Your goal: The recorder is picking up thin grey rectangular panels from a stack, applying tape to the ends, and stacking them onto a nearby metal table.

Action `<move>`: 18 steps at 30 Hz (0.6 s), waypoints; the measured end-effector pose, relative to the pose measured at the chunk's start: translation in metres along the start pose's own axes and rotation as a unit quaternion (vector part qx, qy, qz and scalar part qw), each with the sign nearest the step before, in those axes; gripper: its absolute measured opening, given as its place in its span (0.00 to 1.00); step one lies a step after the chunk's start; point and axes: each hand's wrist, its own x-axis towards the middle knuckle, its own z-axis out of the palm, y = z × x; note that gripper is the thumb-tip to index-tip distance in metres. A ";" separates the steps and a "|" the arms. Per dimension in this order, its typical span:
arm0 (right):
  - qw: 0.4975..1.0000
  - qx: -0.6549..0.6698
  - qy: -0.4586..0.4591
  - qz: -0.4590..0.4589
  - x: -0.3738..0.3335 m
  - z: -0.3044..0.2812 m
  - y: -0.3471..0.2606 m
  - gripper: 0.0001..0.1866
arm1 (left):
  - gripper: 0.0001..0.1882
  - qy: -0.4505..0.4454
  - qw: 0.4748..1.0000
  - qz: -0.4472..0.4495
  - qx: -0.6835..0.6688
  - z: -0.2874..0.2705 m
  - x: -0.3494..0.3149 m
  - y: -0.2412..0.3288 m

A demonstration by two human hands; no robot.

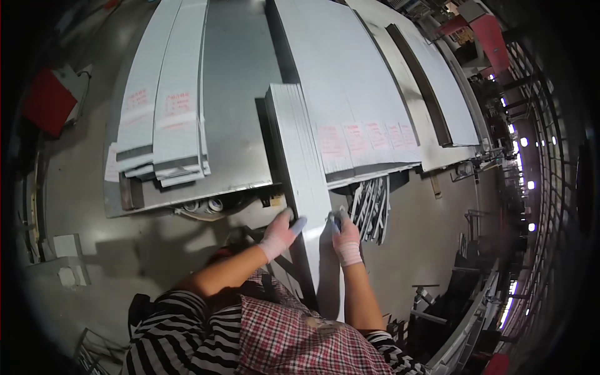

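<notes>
A stack of long, narrow, pale strips (300, 150) runs from the metal table toward my body, its near end overhanging the table edge. My left hand (282, 234), in a pale glove with grey-blue fingertips, grips its left side. On the opposite side, my right hand (345, 237), gloved the same way, holds the right edge. Some fingers of both hands are hidden by the strips. Right beside the stack lies a broad row of white-filmed panels (350, 81) with red print near their close ends.
Two white-filmed strip piles (178, 112) lie on the left of the metal table (234, 125). Farther right is another long panel (437, 94). Thin metal offcuts (372, 209) hang below the table edge. A red machine (490, 40) stands at the back right.
</notes>
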 end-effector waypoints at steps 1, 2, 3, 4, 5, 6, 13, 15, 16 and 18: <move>0.993 0.028 -0.075 0.090 -0.018 -0.011 0.006 0.12 | 0.27 -0.006 1.000 0.001 0.003 0.013 -0.027 -0.004; 0.971 0.060 -0.150 0.177 -0.036 -0.024 0.002 0.12 | 0.28 -0.115 0.988 -0.085 0.053 0.017 -0.055 0.002; 0.962 0.029 -0.204 0.178 -0.045 -0.053 -0.023 0.12 | 0.28 -0.125 0.992 -0.015 -0.030 0.042 -0.086 -0.033; 0.956 0.123 -0.157 0.216 -0.086 -0.038 0.031 0.13 | 0.28 -0.185 0.980 0.023 0.069 0.065 -0.108 -0.039; 0.937 0.220 -0.105 0.251 -0.128 -0.017 0.083 0.14 | 0.28 -0.242 0.953 0.061 0.171 0.082 -0.125 -0.040; 0.946 0.211 -0.130 0.210 -0.104 -0.053 0.020 0.13 | 0.26 -0.167 0.976 0.050 0.128 0.075 -0.140 -0.040; 0.955 0.155 -0.131 0.216 -0.055 -0.056 0.016 0.14 | 0.38 -0.047 0.988 -0.033 0.140 0.066 -0.071 -0.056; 0.863 0.454 -0.047 0.217 -0.051 -0.064 0.049 0.18 | 0.35 -0.046 0.998 0.026 0.038 0.054 -0.078 -0.034; 0.969 0.236 -0.066 0.040 -0.036 -0.086 0.025 0.27 | 0.32 -0.034 0.999 0.000 -0.041 0.039 -0.087 -0.009; 0.960 0.116 -0.230 -0.114 -0.019 -0.118 -0.050 0.26 | 0.29 -0.053 0.993 -0.006 -0.106 0.026 -0.093 0.031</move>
